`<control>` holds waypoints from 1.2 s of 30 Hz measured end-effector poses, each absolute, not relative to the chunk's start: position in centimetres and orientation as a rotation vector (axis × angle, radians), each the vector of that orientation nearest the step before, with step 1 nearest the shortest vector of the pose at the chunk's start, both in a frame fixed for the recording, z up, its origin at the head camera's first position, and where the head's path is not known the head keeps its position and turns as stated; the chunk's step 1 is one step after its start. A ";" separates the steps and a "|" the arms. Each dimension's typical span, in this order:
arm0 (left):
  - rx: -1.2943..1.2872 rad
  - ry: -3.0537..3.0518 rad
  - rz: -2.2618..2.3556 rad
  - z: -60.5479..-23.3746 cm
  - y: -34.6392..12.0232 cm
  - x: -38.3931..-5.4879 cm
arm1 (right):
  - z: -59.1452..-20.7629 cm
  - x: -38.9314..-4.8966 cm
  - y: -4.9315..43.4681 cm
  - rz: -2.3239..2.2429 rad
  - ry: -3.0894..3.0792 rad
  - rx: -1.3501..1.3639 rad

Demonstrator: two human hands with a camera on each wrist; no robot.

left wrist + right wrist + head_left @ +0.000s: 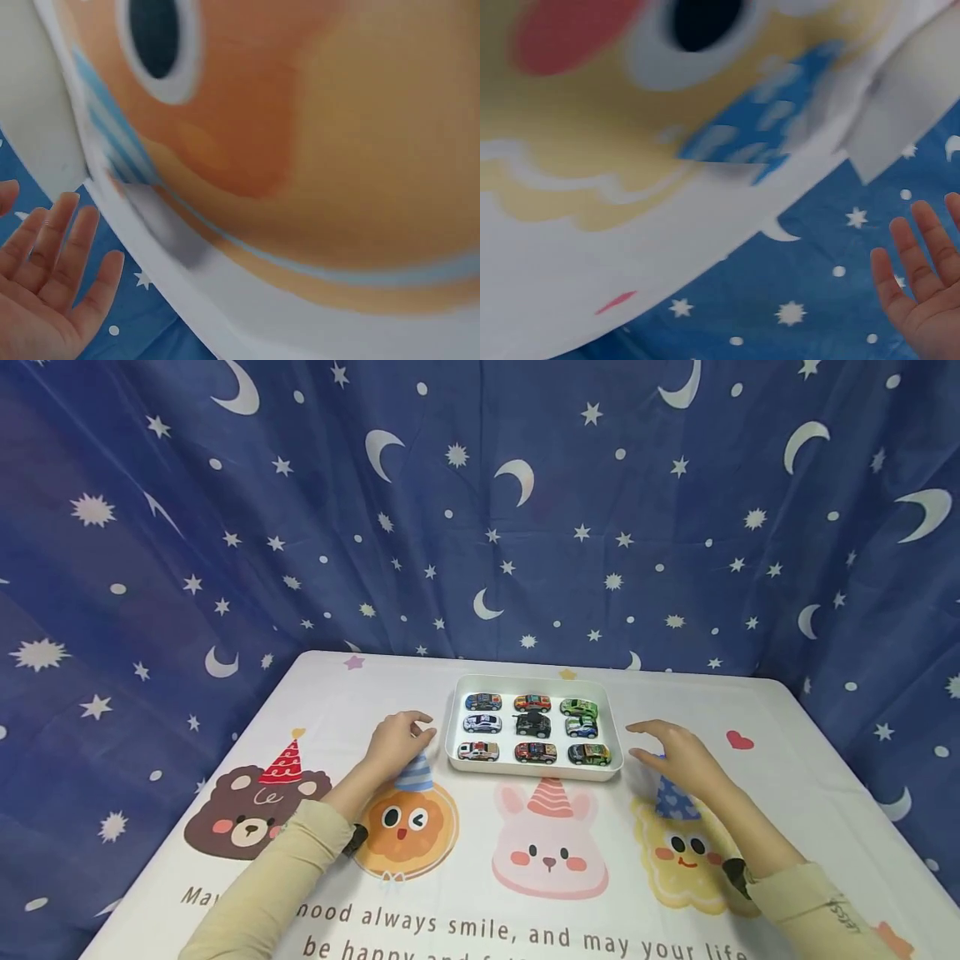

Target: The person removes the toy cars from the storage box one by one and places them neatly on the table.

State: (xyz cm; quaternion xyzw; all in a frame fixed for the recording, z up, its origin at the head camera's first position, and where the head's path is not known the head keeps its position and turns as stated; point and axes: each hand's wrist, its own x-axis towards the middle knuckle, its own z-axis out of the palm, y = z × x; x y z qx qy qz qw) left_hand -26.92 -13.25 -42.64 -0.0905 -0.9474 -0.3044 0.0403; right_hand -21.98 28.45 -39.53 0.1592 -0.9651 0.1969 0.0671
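A white rectangular tray (pixel 536 770) stands towards the back of the table, with several small toy cars in rows inside it. Among them are a black car (pixel 532 724) in the middle, a green car (pixel 579 707) at the back right and a white car (pixel 478 751) at the front left. My left hand (pixel 397 745) is just left of the tray, fingers relaxed and holding nothing. On the other side, my right hand (pixel 675 756) hovers off the tray's right wall, thumb and fingers apart with nothing between them. Both wrist views show spread fingers beside the tray's outer wall.
A white tablecloth (pixel 420 935) printed with cartoon animals and lettering covers the table. Behind it hangs a dark blue curtain (pixel 480 527) with moons and stars. Dark wrist straps (pixel 356 839) sit at the cuffs of the beige sleeves (pixel 277 877).
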 end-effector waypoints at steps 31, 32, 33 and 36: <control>0.329 -2.739 -1.753 -42.5 -9.4 -30.2 | -37.4 -26.9 19.7 0.618 -2.854 0.746; 0.337 -2.744 -1.763 -42.4 -9.3 -30.3 | -37.3 -27.0 19.5 0.621 -2.850 0.759; 0.338 -2.751 -1.764 -42.3 -9.3 -30.3 | -37.2 -27.2 19.3 0.628 -2.842 0.773; 0.357 -2.769 -1.758 -42.2 -9.1 -30.4 | -36.9 -27.6 18.7 0.646 -2.828 0.804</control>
